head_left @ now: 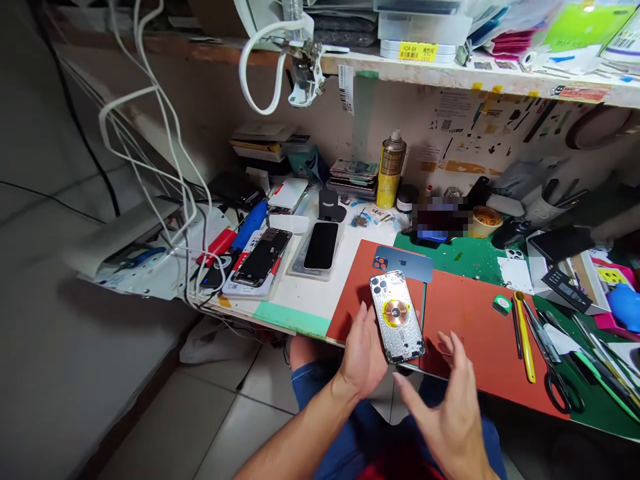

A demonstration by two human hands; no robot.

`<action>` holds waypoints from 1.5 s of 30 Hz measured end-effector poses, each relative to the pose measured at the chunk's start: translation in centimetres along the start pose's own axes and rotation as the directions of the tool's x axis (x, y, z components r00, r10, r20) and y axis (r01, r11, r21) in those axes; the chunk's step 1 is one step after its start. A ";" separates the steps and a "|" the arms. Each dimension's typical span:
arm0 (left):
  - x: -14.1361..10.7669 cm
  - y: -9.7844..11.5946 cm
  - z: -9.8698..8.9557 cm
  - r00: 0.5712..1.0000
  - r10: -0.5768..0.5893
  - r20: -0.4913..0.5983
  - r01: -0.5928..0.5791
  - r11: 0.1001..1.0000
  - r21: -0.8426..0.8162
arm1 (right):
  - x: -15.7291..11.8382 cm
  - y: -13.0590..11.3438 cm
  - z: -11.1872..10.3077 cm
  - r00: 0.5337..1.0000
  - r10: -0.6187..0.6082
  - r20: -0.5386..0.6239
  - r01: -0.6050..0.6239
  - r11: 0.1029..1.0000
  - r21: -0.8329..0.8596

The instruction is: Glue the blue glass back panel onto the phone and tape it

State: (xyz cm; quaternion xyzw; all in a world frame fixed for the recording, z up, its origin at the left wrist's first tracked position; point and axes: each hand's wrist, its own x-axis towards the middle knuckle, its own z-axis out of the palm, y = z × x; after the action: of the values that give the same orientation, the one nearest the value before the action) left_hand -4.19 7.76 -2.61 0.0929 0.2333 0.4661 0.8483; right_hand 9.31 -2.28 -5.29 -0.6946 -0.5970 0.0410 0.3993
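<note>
Left hand (364, 357) has the phone (404, 339), far end angled left; right hand (450, 403) hovers just right, fingers (459, 355) spread, empty!

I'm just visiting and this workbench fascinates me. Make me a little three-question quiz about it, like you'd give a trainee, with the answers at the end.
1. Which hand holds the opened phone?
2. True or false: the black-handled scissors lie to the right of the phone.
3. What colour is the round coil on the phone?
a) green
b) copper
c) blue

Key:
1. The left hand; the right hand is open and apart from it.
2. True.
3. b
</note>
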 end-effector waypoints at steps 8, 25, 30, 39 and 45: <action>2.1 2.7 -1.4 0.995 0.065 0.073 -0.070 0.995 0.074 | 4.0 7.7 -2.9 0.915 -0.348 -0.206 0.303 0.927 -0.219; 1.9 2.0 -2.0 0.999 0.017 -0.032 -0.014 0.997 0.070 | 2.4 10.1 -2.5 0.971 -0.004 -0.240 -0.017 0.996 -0.087; 1.9 1.9 -2.0 1.000 0.015 -0.019 -0.013 0.998 0.063 | 2.8 9.4 -2.5 0.963 -0.017 -0.268 -0.010 0.995 -0.100; 2.0 1.8 -2.1 0.999 0.035 0.030 -0.036 0.997 0.063 | 3.5 7.9 -2.7 0.960 -0.094 -0.264 0.059 0.989 -0.135; 2.0 1.7 -2.0 0.999 0.020 0.031 -0.021 0.998 0.055 | 3.3 8.0 -2.6 0.961 -0.102 -0.257 0.069 0.989 -0.133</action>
State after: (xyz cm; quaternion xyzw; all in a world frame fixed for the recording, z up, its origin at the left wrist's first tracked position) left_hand -5.55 10.23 -4.30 0.1258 0.2321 0.4667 0.8441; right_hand 18.01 -0.46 -6.97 -0.6908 -0.5696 -0.1056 0.4328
